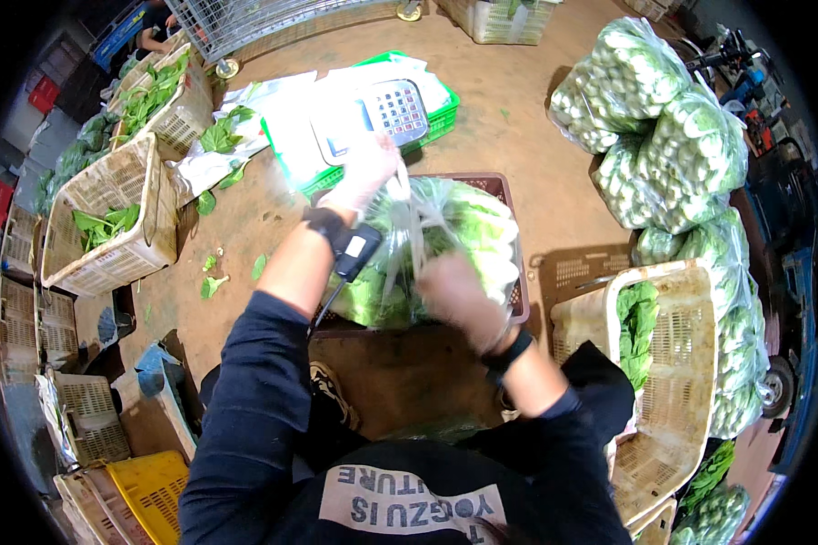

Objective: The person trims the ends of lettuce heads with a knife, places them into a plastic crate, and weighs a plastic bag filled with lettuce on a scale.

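In front of me a clear plastic bag [388, 286] full of green leafy vegetables with white stalks sits in a low brown plastic crate [511, 204]. Its gathered top stretches as a pale twisted strip between my hands. At the upper end of the strip, my left hand [368, 170] grips the plastic, close to the digital scale. Lower down on the bag, my right hand [460, 289] is blurred, its fingers closed around the strip. Both hands seem to wear thin, pale gloves. A digital scale [401, 109] with a keypad rests over a green crate [443, 119], partly overexposed.
Bags of white-stalked greens [688, 150] are piled at the right. Beside my right leg leans a cream crate [682, 368] with leaves inside. More cream crates [109, 252] line the left, near a yellow crate [153, 490]. A wire cart [245, 27] and another person [155, 30] are farther back.
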Available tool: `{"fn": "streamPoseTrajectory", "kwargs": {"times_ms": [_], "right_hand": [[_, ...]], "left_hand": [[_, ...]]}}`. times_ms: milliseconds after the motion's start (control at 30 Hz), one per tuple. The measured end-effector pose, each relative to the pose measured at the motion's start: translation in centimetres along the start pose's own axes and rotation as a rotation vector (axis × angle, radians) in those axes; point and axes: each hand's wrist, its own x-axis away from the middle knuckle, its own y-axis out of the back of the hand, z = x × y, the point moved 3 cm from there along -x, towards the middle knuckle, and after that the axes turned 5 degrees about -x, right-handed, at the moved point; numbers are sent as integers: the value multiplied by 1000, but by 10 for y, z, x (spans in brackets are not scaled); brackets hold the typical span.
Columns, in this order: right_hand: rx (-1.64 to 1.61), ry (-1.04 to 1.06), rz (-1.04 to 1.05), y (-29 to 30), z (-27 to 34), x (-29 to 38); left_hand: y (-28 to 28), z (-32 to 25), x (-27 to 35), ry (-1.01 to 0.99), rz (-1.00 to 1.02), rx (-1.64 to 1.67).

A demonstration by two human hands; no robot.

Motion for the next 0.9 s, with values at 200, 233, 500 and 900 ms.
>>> {"fn": "streamPoseTrajectory", "kwargs": {"times_ms": [200,233,500,900], "right_hand": [[-202,-204,-246,-44,47,77],[-245,-223,-274,-41,44,81],[-729,-69,-506,19,31,47],[-670,-386,148,-47,30,17]], "left_hand": [[-68,-8,-25,-76,165,-301],[-76,-5,-25,-93,188,-270],[-54,-73,-22,-517,369,-109],[-162,1,-55,-636,193,-643]]}}
